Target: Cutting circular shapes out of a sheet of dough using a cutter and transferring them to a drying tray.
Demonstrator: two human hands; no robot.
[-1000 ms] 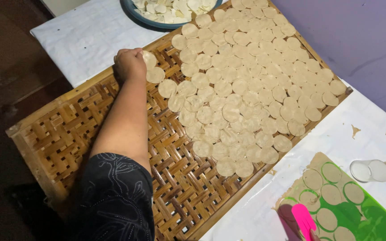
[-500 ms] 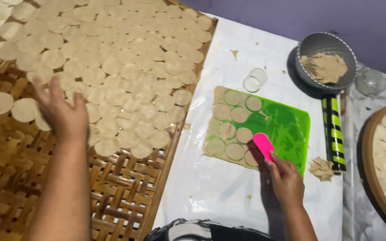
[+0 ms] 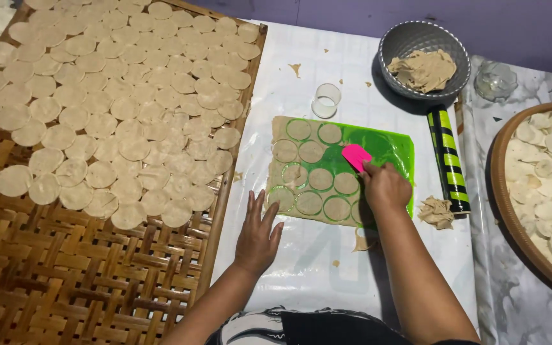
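Right hand (image 3: 386, 186) closed around a pink scraper (image 3: 355, 156), blade tip down on the green mat (image 3: 391, 150) among the cut dough rounds (image 3: 321, 179). Mat lying toward the middle of the table (image 3: 314, 268), nearer the far edge than the near one, covered on its left part by a thin sheet of rolled dough punched into circles, green showing through as rings around each. Left hand (image 3: 258, 235) flat and wide open, fingers spread, palm down on the white table cover just off the mat's near left corner, fingertips close to the dough sheet's edge; touching it or not, cannot tell.

Woven bamboo tray (image 3: 65, 275) along the table's left edge, far half packed with pale dough discs (image 3: 116, 96), near half bare weave. Clear round cutter (image 3: 326, 100) standing just beyond the mat's far left corner. Grey bowl (image 3: 391, 48) of dough scraps at the far edge, right of centre. Black-and-yellow striped rolling pin (image 3: 447, 156) lying just beside the mat's right side, a small heap of dough trimmings (image 3: 437, 212) at its near end. Round wooden tray (image 3: 503, 191) of pale discs at the right edge, partly out of view. Small clear glass dish (image 3: 496, 80) near the far right corner.
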